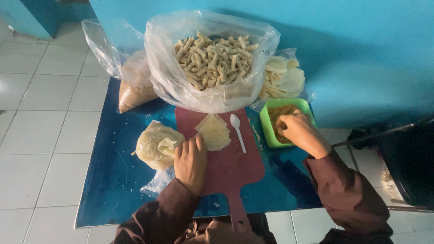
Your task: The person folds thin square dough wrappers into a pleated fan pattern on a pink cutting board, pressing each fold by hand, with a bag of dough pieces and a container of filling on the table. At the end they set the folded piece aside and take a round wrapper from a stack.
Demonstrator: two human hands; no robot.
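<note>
The left hand (191, 161) is laid flat, fingers together and gripping nothing, on the near part of a dark red cutting board (226, 167), which rests on a blue sheet (113, 180) spread over the tiled floor (40, 135). Its fingertips touch a stack of thin pale wrappers (214, 132) just beyond them. These wrappers are judged light, limp and easily torn, so a single sheet would best be lifted by a corner or edge, not pinched in the middle. Just left of this hand a bag of more wrappers (156, 145) is seen. A white plastic spoon (237, 129) lies between the two hands. The right hand (300, 132) is dipped into a green tub (271, 131), fingers bunched on brown crumbly filling (280, 112) (loose stuff, likely to scatter). Farther off, a large clear bag of finished rolls (212, 58) stands open, with bags of brown crumbs (133, 92) and of pale rounds (282, 77) on either side.
</note>
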